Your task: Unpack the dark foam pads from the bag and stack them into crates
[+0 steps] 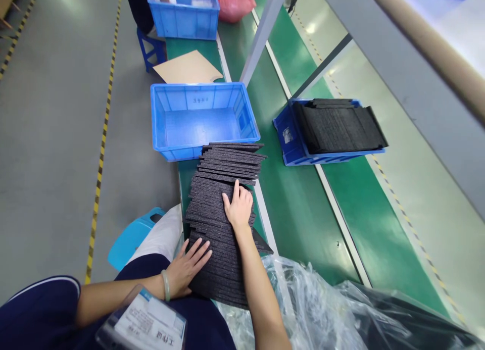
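Observation:
A long row of black foam sheets (215, 203) leans in overlapping layers along the green bench, from near my lap to the blue bin. My left hand (188, 263) rests on the near left edge of the row, its fingers spread. Farther up, my right hand (239, 204) lies on top of the sheets with fingers apart, the index finger pointing towards the far end. Neither hand grips a sheet. Just beyond the foam stands a blue plastic bin (200, 125) whose floor is bare. The far sheets touch or overlap its near rim; I cannot tell which.
Across the belt (299, 188), a second blue bin (299, 148) is filled with black foam. Clear plastic bags (303, 299) lie at near right. Cardboard (191, 67) lies behind the front bin. A grey post (261, 37) rises beyond. A person (139, 9) sits by a far bin (185, 19).

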Motion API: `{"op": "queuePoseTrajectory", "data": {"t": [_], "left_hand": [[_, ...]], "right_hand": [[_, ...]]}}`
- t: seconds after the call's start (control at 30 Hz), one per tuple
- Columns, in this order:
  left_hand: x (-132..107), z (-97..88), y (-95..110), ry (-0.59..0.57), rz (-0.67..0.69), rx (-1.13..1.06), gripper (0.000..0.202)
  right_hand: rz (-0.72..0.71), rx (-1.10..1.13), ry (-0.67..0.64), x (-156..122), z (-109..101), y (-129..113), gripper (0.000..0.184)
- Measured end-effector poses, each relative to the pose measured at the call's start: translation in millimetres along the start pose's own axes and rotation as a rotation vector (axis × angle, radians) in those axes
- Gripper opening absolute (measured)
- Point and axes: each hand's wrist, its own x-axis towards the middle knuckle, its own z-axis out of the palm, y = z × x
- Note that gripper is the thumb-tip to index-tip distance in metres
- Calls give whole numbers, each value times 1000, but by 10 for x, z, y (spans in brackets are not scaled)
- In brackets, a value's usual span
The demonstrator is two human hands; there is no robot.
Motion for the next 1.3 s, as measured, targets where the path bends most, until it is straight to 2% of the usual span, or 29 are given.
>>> {"op": "queuePoseTrajectory", "data": {"t": [0.17,0.27,0.37,0.47,0.63,0.87,1.0,1.1,1.2,1.3], "left_hand": [[12,6,-2,-25,1,-12,132],[23,11,-10,-51,3,-22,132],[30,11,-21,-63,9,-35,133],[32,-6,-30,-65,14,-44,134],[39,-19,-32,-97,13,-34,135],[60,62,-49,-59,24,-26,138],[69,27,-47,-110,26,-46,136],[71,-5,-38,-119,17,-54,133],[70,0,-47,-113,29,-56,132],[70,32,-70,-103,44,-57,133]], "right_hand": [[38,-16,-14,147,56,-5,57],[39,0,24,173,73,-5,50],[-12,13,43,228,81,-3,46],[-60,41,9,293,93,1,44],[-58,68,25,311,112,8,49],[22,19,25,484,121,31,67],[49,10,10,530,136,23,58],[74,2,61,497,139,12,50],[39,-27,100,511,127,8,46],[-25,-34,62,591,110,20,44]]}}
